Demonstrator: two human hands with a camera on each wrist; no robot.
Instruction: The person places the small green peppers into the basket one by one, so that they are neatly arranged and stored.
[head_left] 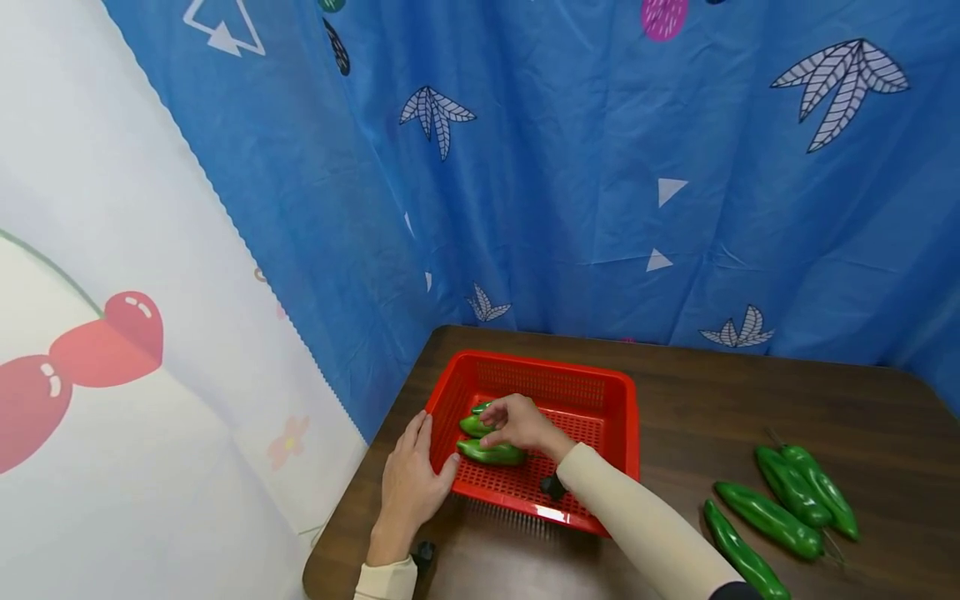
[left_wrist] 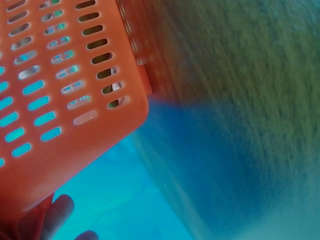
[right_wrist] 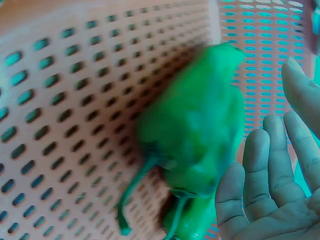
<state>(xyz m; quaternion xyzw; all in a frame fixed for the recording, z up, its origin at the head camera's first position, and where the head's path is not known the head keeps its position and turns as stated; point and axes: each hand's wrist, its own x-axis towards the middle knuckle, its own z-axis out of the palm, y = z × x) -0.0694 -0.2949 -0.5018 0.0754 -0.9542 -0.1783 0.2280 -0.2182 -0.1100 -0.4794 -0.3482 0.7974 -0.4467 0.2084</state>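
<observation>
- Mid-frame in the head view, a red rectangular perforated plastic basket [head_left: 632,417] is sitting on a dark brown table [head_left: 690,400].
- At its left, the left hand [head_left: 414,487] is resting against the rim, fingers nearly straight; the left wrist view is showing only fingertips, lower left.
- Above the basket's floor, the right hand [head_left: 525,425] is hovering, fingers apart, partly covering long glossy green peppers [head_left: 491,454], which are blurring in the right wrist view.
- A cream sleeve [head_left: 637,508] is hiding the basket's near right corner.
- Four loose green peppers [head_left: 792,487] are lying lower right.
</observation>
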